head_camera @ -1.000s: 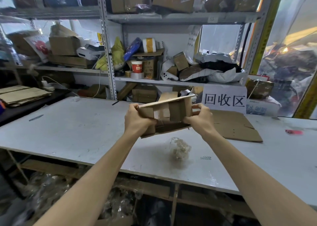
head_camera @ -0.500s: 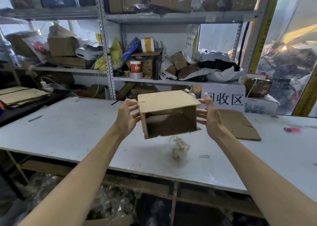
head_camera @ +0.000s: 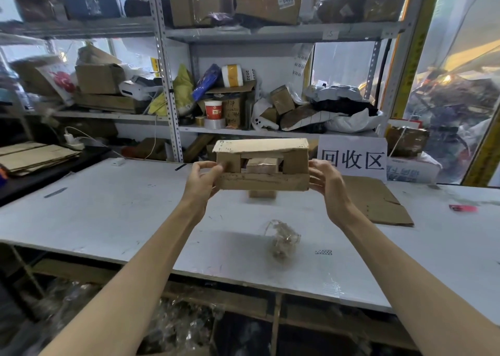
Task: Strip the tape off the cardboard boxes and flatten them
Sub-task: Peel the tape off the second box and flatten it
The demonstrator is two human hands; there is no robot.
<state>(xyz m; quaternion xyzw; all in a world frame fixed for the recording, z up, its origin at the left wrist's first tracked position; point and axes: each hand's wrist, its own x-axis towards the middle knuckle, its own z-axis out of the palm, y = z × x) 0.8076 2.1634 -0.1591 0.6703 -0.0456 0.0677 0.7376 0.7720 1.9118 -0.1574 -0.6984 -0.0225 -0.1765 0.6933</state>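
I hold a small brown cardboard box [head_camera: 263,180] in the air above the white table [head_camera: 113,215], its open end facing me with the flaps spread. My left hand [head_camera: 201,178] grips its left end and my right hand [head_camera: 326,184] presses against its right end. A crumpled wad of clear stripped tape [head_camera: 282,238] lies on the table below the box. A flattened piece of cardboard [head_camera: 378,203] lies on the table behind my right hand.
A white sign with black characters [head_camera: 353,157] stands at the table's back edge. Metal shelves [head_camera: 270,32] crowded with boxes, bags and tape rolls rise behind. Flat cardboard sheets [head_camera: 32,157] are stacked at far left. A small red object [head_camera: 461,207] lies at right.
The box has been turned in my hands and lifted a little; its open end with spread flaps now faces me, where half a second ago a hollow side did.
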